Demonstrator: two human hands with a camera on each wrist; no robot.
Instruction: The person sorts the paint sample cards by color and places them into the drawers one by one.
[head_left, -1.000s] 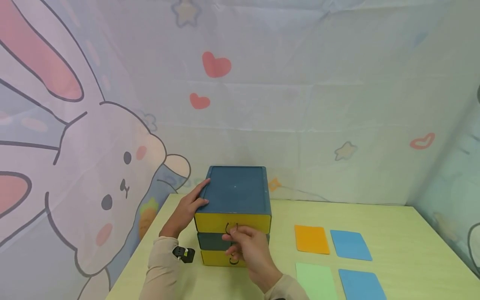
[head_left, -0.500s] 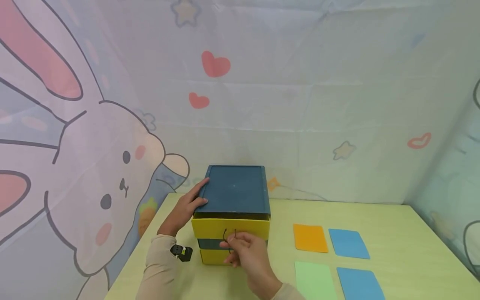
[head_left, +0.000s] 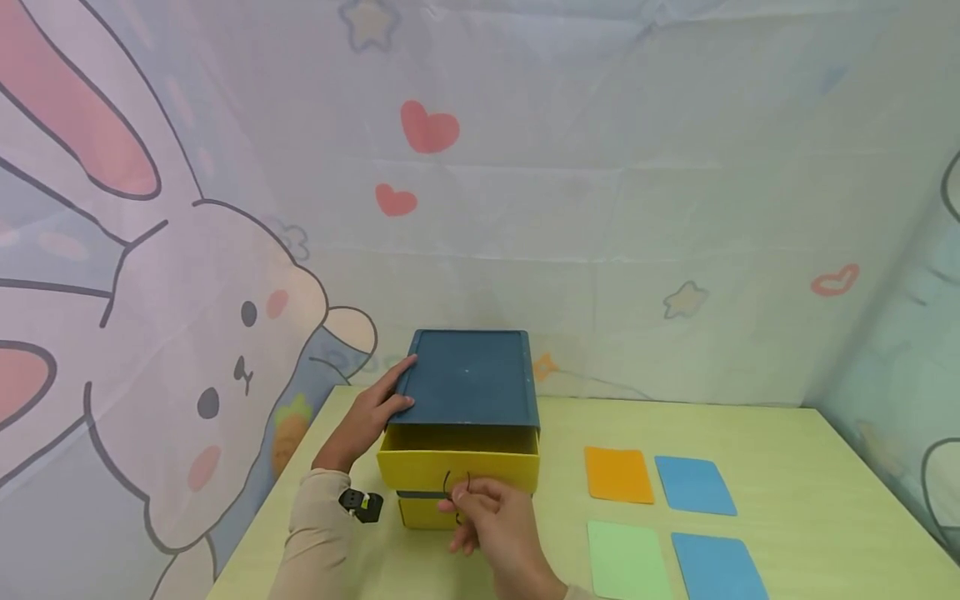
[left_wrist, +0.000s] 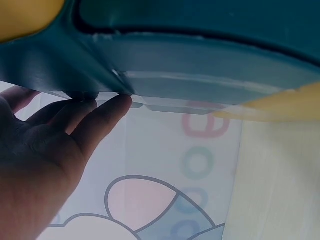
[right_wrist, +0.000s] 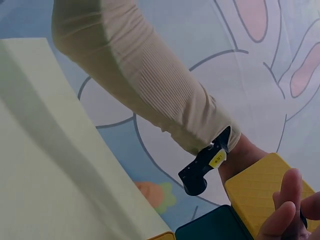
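Observation:
A small chest of drawers [head_left: 465, 379] with a dark blue top stands on the table. Its top yellow drawer [head_left: 405, 468] is pulled partway out, and the part of its inside that shows holds nothing I can make out. My right hand [head_left: 498, 525] pinches the thin dark loop handle [head_left: 447, 483] on that drawer's front. Against the left side of the chest rests my left hand [head_left: 367, 421], fingers fairly straight, fingertips on the top edge. In the left wrist view these fingers [left_wrist: 107, 117] touch the blue side. Below, a lower yellow drawer [head_left: 423, 512] is in.
Right of the chest, on the pale table [head_left: 780, 467], lie an orange square [head_left: 618, 475], a light green square [head_left: 628, 560] and two blue squares, one farther back [head_left: 696, 485] and one nearer [head_left: 720, 567]. A printed cloth backdrop [head_left: 600, 208] hangs behind the table.
The top yellow drawer has slid out toward me, from closed to partly open, with my right hand moving back along with its handle. My left hand has stayed on the chest's side.

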